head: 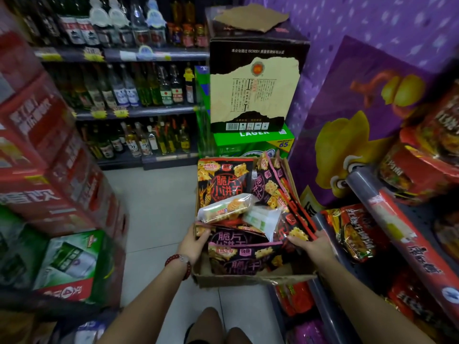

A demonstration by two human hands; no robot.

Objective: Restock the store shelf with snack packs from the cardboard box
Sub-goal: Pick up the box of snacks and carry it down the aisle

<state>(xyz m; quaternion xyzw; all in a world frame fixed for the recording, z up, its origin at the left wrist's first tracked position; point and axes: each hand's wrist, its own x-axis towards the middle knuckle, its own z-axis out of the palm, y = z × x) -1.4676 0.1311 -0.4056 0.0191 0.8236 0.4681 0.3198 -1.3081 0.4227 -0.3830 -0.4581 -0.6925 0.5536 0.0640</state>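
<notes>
Cardboard box (248,278) sits centre-bottom of frame on the floor, open, so packs are reachable. Left hand (192,243) curls onto the left edge of a dark snack pack (238,240) — fingers closed on it. Right hand (311,244) pinches the pack's right end, likely to lift the pack flat. Store shelf (387,209) at right, just beside the box.

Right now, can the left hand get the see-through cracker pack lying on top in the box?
Probably yes. The clear cracker pack lies on top of the dark snack packs in the cardboard box, with nothing over it. The left hand is already at the box's left side, just below it.
</notes>
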